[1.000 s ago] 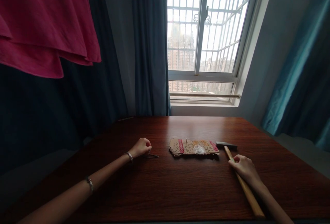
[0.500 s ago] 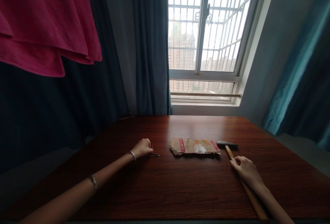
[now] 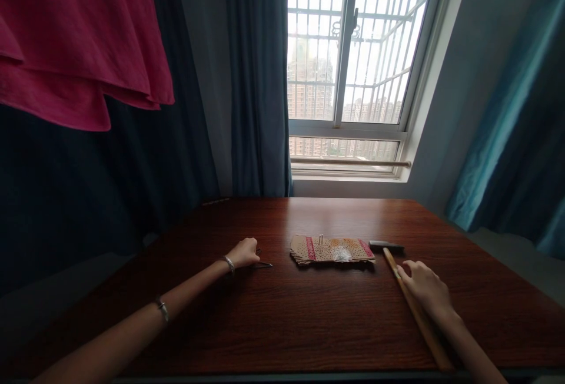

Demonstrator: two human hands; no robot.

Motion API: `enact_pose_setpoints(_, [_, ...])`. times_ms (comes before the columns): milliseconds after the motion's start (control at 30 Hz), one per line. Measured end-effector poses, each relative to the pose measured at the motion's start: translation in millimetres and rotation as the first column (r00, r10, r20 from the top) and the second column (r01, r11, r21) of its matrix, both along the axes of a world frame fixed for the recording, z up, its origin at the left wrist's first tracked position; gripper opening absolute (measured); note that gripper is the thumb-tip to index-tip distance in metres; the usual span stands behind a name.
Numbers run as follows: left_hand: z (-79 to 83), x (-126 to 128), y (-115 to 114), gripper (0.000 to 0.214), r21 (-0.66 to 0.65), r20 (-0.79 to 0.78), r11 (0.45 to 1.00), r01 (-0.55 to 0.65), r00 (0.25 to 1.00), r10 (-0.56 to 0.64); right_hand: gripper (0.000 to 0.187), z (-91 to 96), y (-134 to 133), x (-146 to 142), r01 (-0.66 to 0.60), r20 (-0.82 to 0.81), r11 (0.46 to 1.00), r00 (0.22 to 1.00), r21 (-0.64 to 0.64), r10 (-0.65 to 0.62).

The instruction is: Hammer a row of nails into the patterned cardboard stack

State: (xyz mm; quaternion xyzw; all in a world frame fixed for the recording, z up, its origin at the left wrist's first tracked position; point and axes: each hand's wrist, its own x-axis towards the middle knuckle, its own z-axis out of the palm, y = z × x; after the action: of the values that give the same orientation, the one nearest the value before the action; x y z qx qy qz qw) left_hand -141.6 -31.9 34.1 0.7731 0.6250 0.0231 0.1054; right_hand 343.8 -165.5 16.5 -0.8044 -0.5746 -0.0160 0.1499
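My left hand [image 3: 244,252] rests on the dark wooden table [image 3: 309,319] with its fingers curled shut around a thin metal tool [image 3: 263,264], whose tip points right. A patterned piece of cardboard [image 3: 332,250] lies in the middle, with two nails [image 3: 321,238] standing upright in it. To its right lies a hammer: dark head [image 3: 386,246], long wooden handle [image 3: 415,310] running towards me. My right hand [image 3: 424,287] lies flat against the right side of the handle, fingers stretched and a little apart, not wrapped round it.
Behind the table are a barred window [image 3: 348,66] and dark blue curtains [image 3: 258,78]; teal curtains [image 3: 516,125] hang at the right. A magenta cloth [image 3: 75,42] hangs at the upper left. The table's near edge runs along the bottom.
My right hand has loosened from the hammer handle and now lies flat beside it with fingers stretched. My left hand has barely shifted, still closed on the metal tool.
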Motion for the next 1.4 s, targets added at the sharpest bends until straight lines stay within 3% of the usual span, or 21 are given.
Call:
enact_pose_setpoints(100, [7.3,1.0,3.0,0.015,0.0,0.12,1.0,0.001,0.993,-0.001,0.033,13.3,-6.3,-18.0,-0.054,0.001,0.987,0.998,0.149,0.055])
enact_pose_setpoints(200, [22.1,14.2,0.1,0.02,0.057,0.342,0.998,0.033,0.938,-0.05,0.028,27.5,-10.5,-51.5,-0.249,-0.198,0.928,0.93,0.279,0.309])
enact_pose_setpoints(267, [32.9,32.3,-9.5,0.025,0.079,0.51,0.988,0.13,0.847,-0.152,0.025,34.4,-12.2,-81.5,-0.364,-0.359,0.854,0.792,0.371,0.493])
enact_pose_setpoints(333, [40.3,55.4,-25.1,0.028,0.054,0.623,0.971,0.234,0.751,-0.216,0.024,37.1,-13.5,-114.1,-0.406,-0.521,0.818,0.632,0.408,0.574])
enact_pose_setpoints(400, [42.1,79.1,-43.8,0.03,0.047,0.703,0.953,0.301,0.668,-0.245,0.027,35.3,-14.1,-144.5,-0.411,-0.679,0.816,0.461,0.407,0.571])
enact_pose_setpoints(500, [36.6,107.3,-68.8,0.029,0.054,0.776,0.933,0.357,0.573,-0.264,0.04,27.2,-12.5,-176.7,-0.367,-0.855,0.853,0.223,0.371,0.468])
enact_pose_setpoints(600, [28.4,122.7,-83.2,0.026,0.102,0.773,0.922,0.373,0.554,-0.309,0.044,18.1,-8.9,-189.6,-0.316,-0.904,0.87,0.079,0.378,0.421])
enact_pose_setpoints(800, [15.4,131.9,-85.1,0.024,0.143,0.74,0.927,0.346,0.584,-0.332,0.039,5.0,-3.5,-191.3,-0.233,-0.907,0.886,0.033,0.4,0.419])
enact_pose_setpoints(1033, [5.3,138.7,-83.7,0.024,0.114,0.802,0.944,0.308,0.532,-0.271,0.039,-0.6,1.8,-190.8,-0.206,-0.891,0.884,0.092,0.421,0.445])
enact_pose_setpoints(1233, [-2.6,142.8,-83.0,0.024,0.091,0.825,0.95,0.298,0.512,-0.24,0.04,4.2,7.1,-185.5,-0.251,-0.887,0.88,0.131,0.402,0.443])
enact_pose_setpoints(1400, [-7.7,143.1,-83.3,0.023,0.136,0.786,0.948,0.288,0.551,-0.281,0.041,6.7,9.2,-182.1,-0.311,-0.891,0.873,0.135,0.377,0.433])
